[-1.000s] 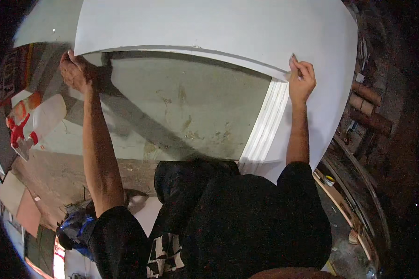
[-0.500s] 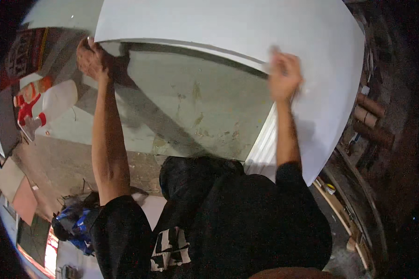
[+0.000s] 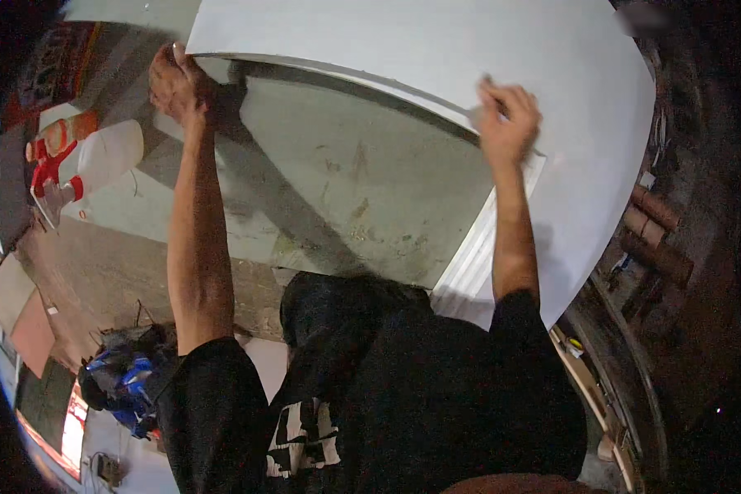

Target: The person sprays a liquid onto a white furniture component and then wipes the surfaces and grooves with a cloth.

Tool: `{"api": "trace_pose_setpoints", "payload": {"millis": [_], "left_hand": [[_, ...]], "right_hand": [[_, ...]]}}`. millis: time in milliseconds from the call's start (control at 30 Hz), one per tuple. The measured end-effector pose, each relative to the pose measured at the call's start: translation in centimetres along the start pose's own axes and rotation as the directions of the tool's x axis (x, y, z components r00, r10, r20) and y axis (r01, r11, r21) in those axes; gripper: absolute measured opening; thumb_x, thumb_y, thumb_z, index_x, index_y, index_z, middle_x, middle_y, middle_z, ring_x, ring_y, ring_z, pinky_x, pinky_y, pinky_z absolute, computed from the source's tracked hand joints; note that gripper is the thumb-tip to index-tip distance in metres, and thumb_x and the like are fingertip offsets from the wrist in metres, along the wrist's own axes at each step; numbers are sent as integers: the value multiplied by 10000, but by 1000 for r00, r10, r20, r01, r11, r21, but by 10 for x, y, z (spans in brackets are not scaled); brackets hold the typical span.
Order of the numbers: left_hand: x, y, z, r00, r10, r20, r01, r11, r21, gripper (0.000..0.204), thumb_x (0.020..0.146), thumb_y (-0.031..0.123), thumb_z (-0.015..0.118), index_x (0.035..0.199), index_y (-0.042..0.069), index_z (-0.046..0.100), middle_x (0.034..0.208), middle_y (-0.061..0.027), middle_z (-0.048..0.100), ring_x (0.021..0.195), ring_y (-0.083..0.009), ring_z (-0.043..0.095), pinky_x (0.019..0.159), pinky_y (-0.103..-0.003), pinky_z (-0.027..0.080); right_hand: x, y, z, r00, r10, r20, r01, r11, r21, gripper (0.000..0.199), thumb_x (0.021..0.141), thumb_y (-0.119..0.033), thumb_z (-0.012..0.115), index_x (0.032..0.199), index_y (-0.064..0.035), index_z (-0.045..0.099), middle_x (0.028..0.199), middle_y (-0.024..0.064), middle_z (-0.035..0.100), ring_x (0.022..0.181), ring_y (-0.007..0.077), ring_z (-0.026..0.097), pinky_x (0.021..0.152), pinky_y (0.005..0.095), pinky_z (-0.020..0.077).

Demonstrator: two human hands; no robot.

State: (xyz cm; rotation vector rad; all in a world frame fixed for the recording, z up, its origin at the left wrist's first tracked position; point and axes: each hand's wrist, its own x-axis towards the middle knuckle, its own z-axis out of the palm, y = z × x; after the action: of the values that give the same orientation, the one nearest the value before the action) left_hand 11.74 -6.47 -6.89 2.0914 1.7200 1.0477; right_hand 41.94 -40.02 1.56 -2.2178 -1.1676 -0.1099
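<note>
Left hand (image 3: 175,82) grips the white sheet (image 3: 486,66) at its near-left corner; right hand (image 3: 509,123) pinches the same edge. Sheet hangs raised over the stained worktop (image 3: 346,189). Looks light, wide, floppy: needs 2 well-spread edge grips.

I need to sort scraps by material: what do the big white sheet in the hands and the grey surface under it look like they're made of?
The white sheet looks like thin board or plastic laminate, hard to tell which: matte, smooth, with a thin edge gripped by the left hand and right hand. The grey surface looks like concrete or cement board: dull, stained and scuffed.
</note>
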Motion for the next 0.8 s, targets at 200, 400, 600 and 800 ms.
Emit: {"api": "trace_pose_setpoints", "payload": {"millis": [200, 400, 600, 800], "left_hand": [[-2, 6, 8, 992, 106, -75, -105, 994, 15, 547, 1035, 496, 445, 1219, 26, 657, 1230, -173, 662, 1170, -379, 595, 1021, -474, 428], [-2, 2, 5, 998, 24, 52, -22, 999, -31, 634, 1030, 563, 364, 1338, 43, 556, 1331, -171, 591, 1301, -365, 489, 1137, -515, 272], [-1, -10, 1, 999, 17, 32, -16, 999, -28, 662, 1016, 591, 376, 1322, 36, 567, 1330, -185, 598, 1295, -382, 498, 1126, -519, 287], [2, -11, 13, 990, 115, -85, -109, 991, 77, 554, 1038, 507, 397, 1218, 49, 651, 1224, -178, 656, 1158, -384, 595, 1021, -486, 414]], "right_hand": [[12, -96, 75, 982, -178, 59, 170, 977, 127, 42, 820, -138, 736, 854, -113, 738, 817, 40, 666, 816, 234, 610, 721, 427, 422], [-3, -103, 49, 980, -201, -5, 197, 952, 233, 103, 790, -65, 773, 882, -102, 745, 829, 52, 670, 824, 248, 623, 752, 396, 467], [-34, -9, -41, 995, -5, 101, -2, 997, 74, 109, 817, -7, 776, 912, -54, 746, 876, 88, 688, 845, 240, 651, 740, 356, 534], [-23, -11, 2, 932, -354, 81, 350, 935, 53, 117, 808, 18, 746, 822, -43, 646, 871, 81, 655, 811, 251, 630, 717, 385, 502]]}}
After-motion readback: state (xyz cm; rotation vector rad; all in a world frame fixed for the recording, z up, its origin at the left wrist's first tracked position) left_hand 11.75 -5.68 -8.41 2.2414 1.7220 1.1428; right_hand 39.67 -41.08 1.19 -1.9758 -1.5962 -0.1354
